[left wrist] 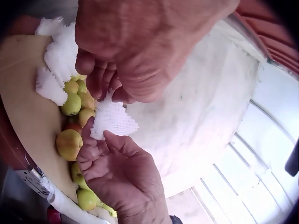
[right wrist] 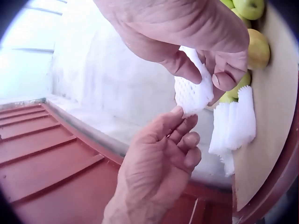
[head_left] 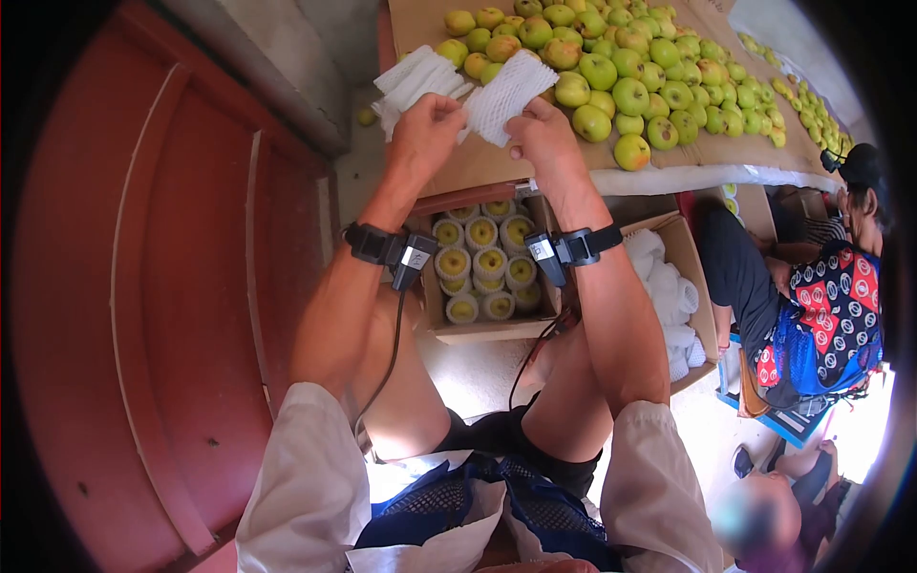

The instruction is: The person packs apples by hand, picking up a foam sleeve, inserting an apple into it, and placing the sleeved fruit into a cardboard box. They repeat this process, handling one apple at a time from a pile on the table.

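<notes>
A white foam net sleeve [head_left: 512, 94], flat and uncovered by any fruit, is stretched between both hands over the near edge of the table. My right hand [head_left: 548, 143] pinches one end between thumb and fingers. At the sleeve's other end, the thumb and fingertips of my left hand [head_left: 426, 136] pinch its edge; the right wrist view shows this grip on the netting [right wrist: 192, 93]. Behind the left hand lies a pile of more foam net sleeves [head_left: 420, 78] on the cardboard-covered tabletop. Yellow-green apples [head_left: 597, 72] are heaped just beyond the hands.
Below the table edge, a cardboard box [head_left: 478, 331] contains apples in foam nets. Another box [head_left: 708, 325] to its right holds white foam sleeves. A red door [head_left: 105, 286] stands at the left. Another person [head_left: 821, 306] sits at the right, with someone else lower down.
</notes>
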The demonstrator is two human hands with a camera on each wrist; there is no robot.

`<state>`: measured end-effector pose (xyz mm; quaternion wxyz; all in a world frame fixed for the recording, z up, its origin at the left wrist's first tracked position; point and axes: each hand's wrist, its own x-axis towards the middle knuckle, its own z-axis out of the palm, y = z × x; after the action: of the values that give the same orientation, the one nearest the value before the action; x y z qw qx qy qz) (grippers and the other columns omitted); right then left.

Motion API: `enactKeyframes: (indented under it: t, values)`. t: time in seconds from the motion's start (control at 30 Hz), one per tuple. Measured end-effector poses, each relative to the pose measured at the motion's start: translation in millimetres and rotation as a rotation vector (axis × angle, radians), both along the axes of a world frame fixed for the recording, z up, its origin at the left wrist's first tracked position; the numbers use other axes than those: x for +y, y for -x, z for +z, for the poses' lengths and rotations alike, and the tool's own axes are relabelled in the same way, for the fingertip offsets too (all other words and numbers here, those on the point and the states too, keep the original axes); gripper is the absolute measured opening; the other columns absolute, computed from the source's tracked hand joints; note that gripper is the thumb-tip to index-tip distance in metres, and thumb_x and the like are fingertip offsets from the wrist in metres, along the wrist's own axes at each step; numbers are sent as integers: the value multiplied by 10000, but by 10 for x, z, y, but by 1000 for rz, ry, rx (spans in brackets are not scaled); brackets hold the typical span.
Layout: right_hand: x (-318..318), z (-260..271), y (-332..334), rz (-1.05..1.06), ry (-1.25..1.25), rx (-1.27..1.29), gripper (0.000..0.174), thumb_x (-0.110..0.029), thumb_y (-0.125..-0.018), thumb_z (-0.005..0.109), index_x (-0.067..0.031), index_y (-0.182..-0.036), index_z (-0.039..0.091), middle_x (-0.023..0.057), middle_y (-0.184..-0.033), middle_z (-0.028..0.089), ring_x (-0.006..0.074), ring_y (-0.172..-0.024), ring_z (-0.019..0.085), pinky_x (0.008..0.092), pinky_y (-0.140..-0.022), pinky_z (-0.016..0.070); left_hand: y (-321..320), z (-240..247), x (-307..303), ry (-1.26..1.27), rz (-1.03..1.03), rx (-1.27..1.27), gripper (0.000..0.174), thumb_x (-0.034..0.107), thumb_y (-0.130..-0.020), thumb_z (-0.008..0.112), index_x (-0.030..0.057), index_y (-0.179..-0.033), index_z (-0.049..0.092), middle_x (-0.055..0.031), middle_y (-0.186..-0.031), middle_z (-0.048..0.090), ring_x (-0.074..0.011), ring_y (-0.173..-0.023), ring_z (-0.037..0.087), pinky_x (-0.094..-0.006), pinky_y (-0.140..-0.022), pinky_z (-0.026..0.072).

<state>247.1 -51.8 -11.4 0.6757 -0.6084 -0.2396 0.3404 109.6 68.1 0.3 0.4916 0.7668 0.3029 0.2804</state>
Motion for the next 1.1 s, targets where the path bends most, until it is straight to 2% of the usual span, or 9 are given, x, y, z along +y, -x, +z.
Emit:
enactKeyframes:
  t: [0.2, 0.37, 0.47, 0.63, 0.73, 0.93, 1.0, 1.03, 1.1]
  values:
    - [31, -166, 13, -105, 3, -395, 258, -13, -794, 649, 45, -1045, 635, 96, -890, 678, 179, -803, 636, 311, -730, 514, -30, -45, -25, -55, -62, -24, 363, 287, -946, 705, -20, -1132, 652, -62, -965, 688, -120, -863, 633, -261, -775, 502]
    - [-49, -138, 97, 72, 26, -373, 262, 21, -808, 634, 43, -1069, 649, 107, -942, 706, 177, -869, 662, 308, -781, 511, -45, -72, -17, 1, -163, -172, 324, 258, -962, 686, -21, -1125, 655, -39, -985, 687, -99, -883, 613, -256, -776, 493]
    - [-136, 2, 159, 113, -5, -332, 285, 5, -834, 639, 40, -1117, 656, 114, -972, 720, 184, -897, 674, 311, -808, 512, -31, -87, 27, 43, -162, -155, 312, 221, -946, 677, -36, -1123, 659, -112, -1012, 720, -144, -891, 662, -287, -772, 528]
    - [-225, 158, 136, 53, 23, -367, 271, -149, -898, 687, 35, -1097, 689, 134, -1040, 739, 193, -950, 685, 316, -847, 512, 19, 5, 37, -7, -161, 26, 250, 217, -1000, 610, -2, -1111, 659, -8, -973, 669, -86, -879, 591, -265, -774, 483]
    - [-326, 220, 128, 68, 23, -216, 264, -222, -922, 672, -34, -1105, 696, 5, -985, 686, 100, -853, 580, 260, -728, 445, -1, -40, -8, 270, -259, -125, 278, 232, -1024, 576, 2, -1161, 654, -14, -1044, 674, -94, -932, 603, -265, -821, 484]
    - [-345, 197, 97, 78, -13, -73, 255, -220, -912, 680, -63, -1111, 715, -8, -952, 680, 85, -837, 581, 249, -691, 438, 75, -118, 49, 368, -240, -231, 330, 257, -1035, 571, 3, -1236, 635, -31, -1143, 662, -110, -1013, 603, -286, -884, 482]
    - [-309, 137, 42, 52, 32, -181, 262, -208, -902, 687, -46, -1105, 722, -3, -922, 685, 91, -818, 593, 251, -680, 453, 52, -83, 11, 319, -263, -174, 341, 282, -1023, 594, 10, -1223, 639, -25, -1125, 658, -105, -1008, 596, -286, -883, 478]
    - [-292, 116, 44, -13, 35, -226, 277, -177, -856, 703, 18, -1050, 732, 107, -912, 737, 188, -840, 680, 335, -769, 532, 33, -46, -33, 270, -210, -125, 342, 308, -1006, 622, 19, -1187, 647, -9, -1086, 649, -96, -976, 587, -274, -863, 466]
    - [-198, 20, 8, -42, 6, -321, 254, -176, -792, 715, 1, -972, 740, 134, -835, 722, 205, -777, 675, 364, -730, 534, 72, 64, -80, 132, -198, -40, 385, 347, -954, 674, 19, -1153, 646, 3, -1014, 611, -97, -906, 534, -271, -811, 434]
